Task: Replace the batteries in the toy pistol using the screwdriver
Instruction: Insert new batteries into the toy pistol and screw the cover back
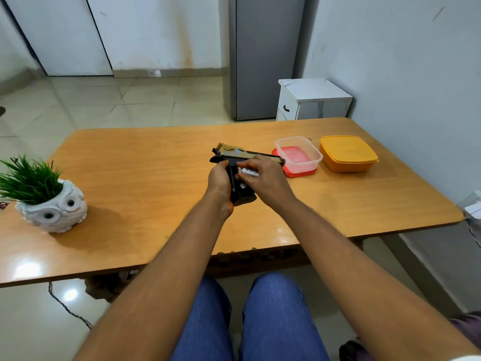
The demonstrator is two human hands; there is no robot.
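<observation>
Blue-jeaned knees [250,321] nearest. Left hand [220,182] clasps toy pistol [240,173] above tabletop [145,178] centre; right hand [263,178] grip pinching battery [247,172] at handle bay. Step: battery swap. Next: align, seat it. Beyond right: clear box [298,155], orange box [347,153].

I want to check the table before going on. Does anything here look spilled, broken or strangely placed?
Nothing is spilled or broken. One small oddity: the clear box sits on its own red lid instead of under it. The orange box is closed, and the owl pot stands upright.
</observation>
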